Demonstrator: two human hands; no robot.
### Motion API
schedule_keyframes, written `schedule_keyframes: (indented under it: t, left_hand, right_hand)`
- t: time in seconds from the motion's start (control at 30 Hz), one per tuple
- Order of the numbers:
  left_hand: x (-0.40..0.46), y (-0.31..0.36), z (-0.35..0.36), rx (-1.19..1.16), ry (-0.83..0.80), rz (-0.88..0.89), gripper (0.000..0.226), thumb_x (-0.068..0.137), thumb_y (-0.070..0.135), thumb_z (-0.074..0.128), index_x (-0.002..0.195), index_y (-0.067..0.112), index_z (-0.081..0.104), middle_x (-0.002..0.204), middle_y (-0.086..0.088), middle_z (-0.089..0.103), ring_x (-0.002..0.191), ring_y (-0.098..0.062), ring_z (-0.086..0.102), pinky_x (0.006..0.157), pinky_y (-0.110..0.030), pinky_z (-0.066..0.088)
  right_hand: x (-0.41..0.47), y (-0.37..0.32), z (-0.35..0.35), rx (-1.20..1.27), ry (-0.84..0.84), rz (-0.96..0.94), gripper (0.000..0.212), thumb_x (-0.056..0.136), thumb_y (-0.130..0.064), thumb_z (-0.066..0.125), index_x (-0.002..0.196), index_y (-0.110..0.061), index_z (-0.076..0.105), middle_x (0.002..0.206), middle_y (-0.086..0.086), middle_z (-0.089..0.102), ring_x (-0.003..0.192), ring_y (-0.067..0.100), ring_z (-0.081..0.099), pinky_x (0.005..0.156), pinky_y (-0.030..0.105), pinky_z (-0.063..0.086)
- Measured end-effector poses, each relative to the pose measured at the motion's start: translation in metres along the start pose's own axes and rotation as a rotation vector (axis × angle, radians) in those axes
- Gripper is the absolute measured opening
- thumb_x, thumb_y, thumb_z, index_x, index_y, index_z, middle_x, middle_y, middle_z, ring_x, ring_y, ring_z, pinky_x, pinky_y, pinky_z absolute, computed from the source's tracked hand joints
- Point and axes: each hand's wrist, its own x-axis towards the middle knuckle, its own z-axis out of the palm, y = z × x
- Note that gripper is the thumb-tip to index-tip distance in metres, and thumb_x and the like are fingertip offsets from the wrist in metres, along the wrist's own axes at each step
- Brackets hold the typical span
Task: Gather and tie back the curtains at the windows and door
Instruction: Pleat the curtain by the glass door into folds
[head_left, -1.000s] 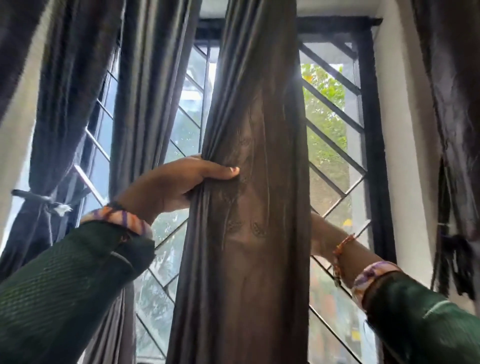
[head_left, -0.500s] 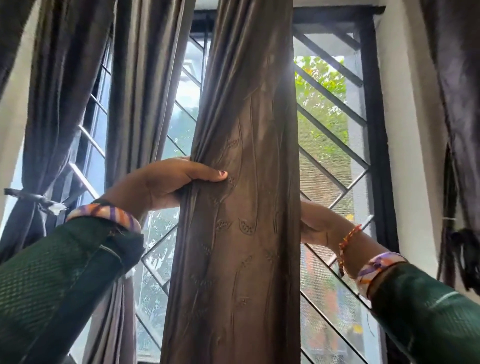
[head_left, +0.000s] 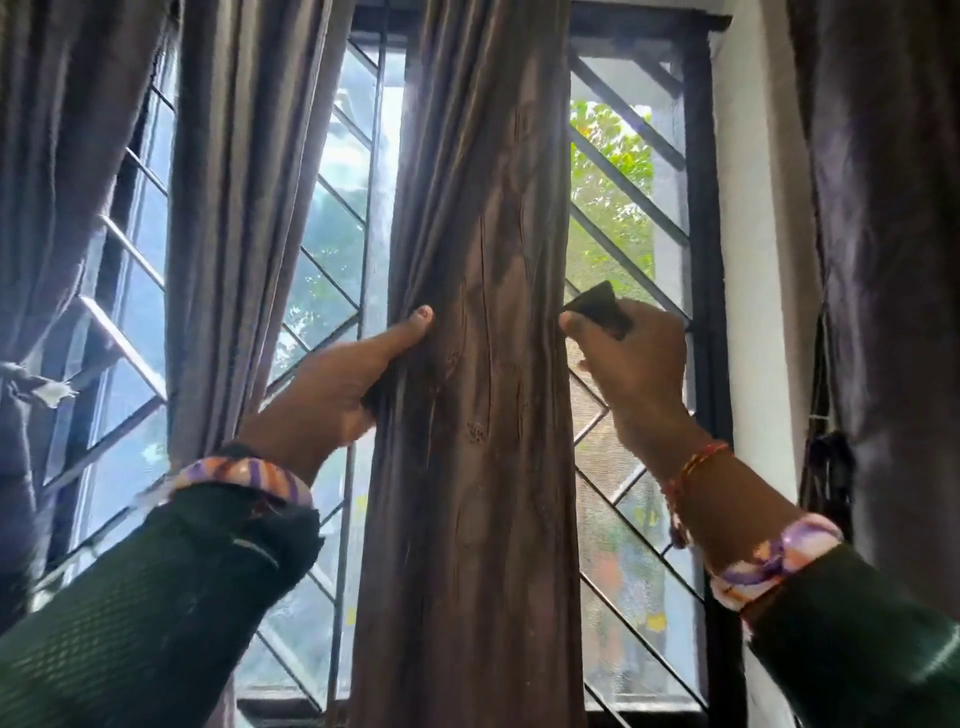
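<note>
The brown curtain (head_left: 478, 364) is gathered into a hanging column at the window's (head_left: 628, 208) centre. Its left edge is gripped by the left hand (head_left: 337, 384). A dark strip (head_left: 597, 312) is pinched by the right hand (head_left: 628, 364) at the curtain's right edge.

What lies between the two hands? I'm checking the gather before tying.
In the head view, the bunched brown satin curtain hangs between the left hand and the right hand.
</note>
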Motion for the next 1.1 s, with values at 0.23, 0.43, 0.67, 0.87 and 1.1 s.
schedule_keyframes:
  t: [0.23,0.43,0.67,0.87,1.1]
  left_hand:
    - [-0.014,-0.012,0.015,-0.608,0.041,0.111,0.004,0.080,0.001,0.061,0.078,0.003,0.063,0.065,-0.013,0.071,0.056,-0.019,0.068,0.067,-0.038,0.058]
    - [-0.025,-0.011,0.018,0.236,0.396,0.830,0.021,0.066,0.017,0.070,0.085,0.010,0.070,0.083,-0.015,0.070,0.075,-0.026,0.065,0.077,-0.041,0.054]
    - [-0.056,0.008,0.009,0.828,0.235,1.138,0.044,0.083,0.029,0.046,0.118,0.006,0.058,0.111,0.008,0.057,0.104,0.000,0.051,0.086,0.000,0.032]
    - [-0.042,0.027,0.002,1.057,0.187,0.996,0.042,0.085,0.038,0.045,0.117,0.015,0.058,0.119,-0.007,0.061,0.109,-0.024,0.056,0.092,-0.038,0.047]
    - [-0.039,0.036,-0.002,0.616,0.207,0.883,0.026,0.054,0.034,0.074,0.074,0.017,0.075,0.058,-0.007,0.070,0.057,-0.021,0.062,0.065,-0.042,0.054]
  right_hand:
    - [-0.027,-0.021,0.023,-0.243,0.121,-0.697,0.009,0.074,-0.003,0.066,0.083,-0.004,0.069,0.091,0.013,0.066,0.091,0.028,0.062,0.085,0.027,0.043]
    - [-0.033,-0.052,0.041,-0.137,-0.203,-0.946,0.017,0.084,0.004,0.056,0.098,0.008,0.066,0.106,0.019,0.069,0.111,0.028,0.060,0.105,0.033,0.037]
    - [-0.015,-0.085,0.041,-0.199,-0.261,-0.742,0.015,0.076,-0.006,0.062,0.087,0.003,0.067,0.081,0.019,0.067,0.074,0.031,0.062,0.068,0.037,0.045]
    - [-0.003,-0.099,0.038,-0.021,-0.548,-0.341,0.031,0.067,0.003,0.070,0.087,-0.011,0.050,0.067,0.011,0.057,0.065,0.022,0.055,0.059,0.030,0.044]
    - [-0.003,-0.105,0.027,-0.216,-0.850,-0.379,0.028,0.079,0.017,0.054,0.100,0.003,0.063,0.085,0.010,0.067,0.074,0.006,0.060,0.068,0.015,0.046]
